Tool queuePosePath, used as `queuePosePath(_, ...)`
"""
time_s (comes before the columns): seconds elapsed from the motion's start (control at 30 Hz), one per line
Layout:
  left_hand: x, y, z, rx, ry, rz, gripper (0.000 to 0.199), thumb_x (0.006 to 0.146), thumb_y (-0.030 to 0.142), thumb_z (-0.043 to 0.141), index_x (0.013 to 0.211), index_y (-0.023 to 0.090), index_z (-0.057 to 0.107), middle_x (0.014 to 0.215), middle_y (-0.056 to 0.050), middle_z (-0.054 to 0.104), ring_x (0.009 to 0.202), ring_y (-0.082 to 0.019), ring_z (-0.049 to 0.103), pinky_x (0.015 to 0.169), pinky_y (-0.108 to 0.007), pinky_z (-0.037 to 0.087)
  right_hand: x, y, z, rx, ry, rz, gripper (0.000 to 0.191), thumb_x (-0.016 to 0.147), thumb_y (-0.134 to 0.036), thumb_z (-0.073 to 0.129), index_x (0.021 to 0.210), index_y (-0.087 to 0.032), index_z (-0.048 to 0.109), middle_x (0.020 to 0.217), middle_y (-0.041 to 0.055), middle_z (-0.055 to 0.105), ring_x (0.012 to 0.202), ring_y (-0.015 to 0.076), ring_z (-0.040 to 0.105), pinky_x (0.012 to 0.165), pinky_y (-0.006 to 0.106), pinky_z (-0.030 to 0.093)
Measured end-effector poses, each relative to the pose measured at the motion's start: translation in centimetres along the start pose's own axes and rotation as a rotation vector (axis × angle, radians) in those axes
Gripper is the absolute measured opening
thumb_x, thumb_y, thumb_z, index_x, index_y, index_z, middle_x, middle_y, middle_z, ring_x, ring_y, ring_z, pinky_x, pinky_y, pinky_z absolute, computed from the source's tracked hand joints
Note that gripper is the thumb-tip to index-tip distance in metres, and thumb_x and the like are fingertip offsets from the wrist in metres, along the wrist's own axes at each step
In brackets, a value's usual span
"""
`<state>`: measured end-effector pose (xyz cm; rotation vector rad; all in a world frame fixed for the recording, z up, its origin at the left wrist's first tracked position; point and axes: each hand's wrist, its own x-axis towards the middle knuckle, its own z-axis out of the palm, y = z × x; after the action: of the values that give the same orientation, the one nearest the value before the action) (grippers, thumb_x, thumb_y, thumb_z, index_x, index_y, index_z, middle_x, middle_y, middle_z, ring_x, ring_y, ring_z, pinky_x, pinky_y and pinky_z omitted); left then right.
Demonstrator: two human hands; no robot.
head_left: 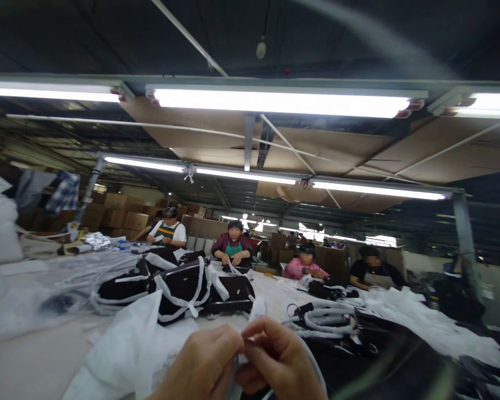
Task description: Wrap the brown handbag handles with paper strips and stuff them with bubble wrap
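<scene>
Through the head camera, from my remote post, I watch the left hand (204, 361) and the right hand (285, 361) meet low over a crowded worktable (33, 361), busy at close fingertip work around a small white piece (242, 359). The piece lies between the hands, just below their touching fingertips. The left fingers are bent inward, their pads hidden; the right thumb and forefinger curve in toward them. Whether either hand has clamped the piece, I cannot tell. As I judge it, any next move calls for a light, steady touch, with both hands kept close.

Just beyond the fingers rises a white strip (257, 309). White cloth (120, 347) lies beside the left hand, black bags (179, 291) with pale-wrapped handles are heaped behind it, and wrapped handles (329, 322) rest on dark material (383, 355) to the right. Four co-workers (234, 247) sit along the far side, beneath tube lights (275, 101).
</scene>
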<state>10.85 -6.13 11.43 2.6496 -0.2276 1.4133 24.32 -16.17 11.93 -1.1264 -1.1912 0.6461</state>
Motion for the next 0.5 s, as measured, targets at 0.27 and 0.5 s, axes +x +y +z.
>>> queuePosePath(0.27,0.3,0.0,0.6,0.054,0.12,-0.007,0.018,0.09,0.01,0.039,0.079,0.021,0.048,0.064,0.002,0.058,0.055,-0.011,0.055,0.052,-0.019,0.038,0.3,2.1,-2.2,-1.116,0.11,-0.736,0.042,0.104,-0.035,0.028,0.077,-0.023,0.059,0.059,0.0016,0.065,0.05,0.0171,0.065,0.047,0.026,0.035)
queuePosePath(0.5,0.4,0.1,1.2,-0.077,0.153,-0.184,0.015,0.077,0.009,0.042,0.077,0.02,0.051,0.064,0.003,0.058,0.056,-0.011,0.054,0.053,-0.018,0.038,0.9,3.3,-2.0,-1.375,0.292,-0.972,0.047,0.106,-0.029,0.017,0.078,-0.024,0.054,0.053,-0.002,0.062,0.042,0.0164,0.063,0.045,0.03,0.035)
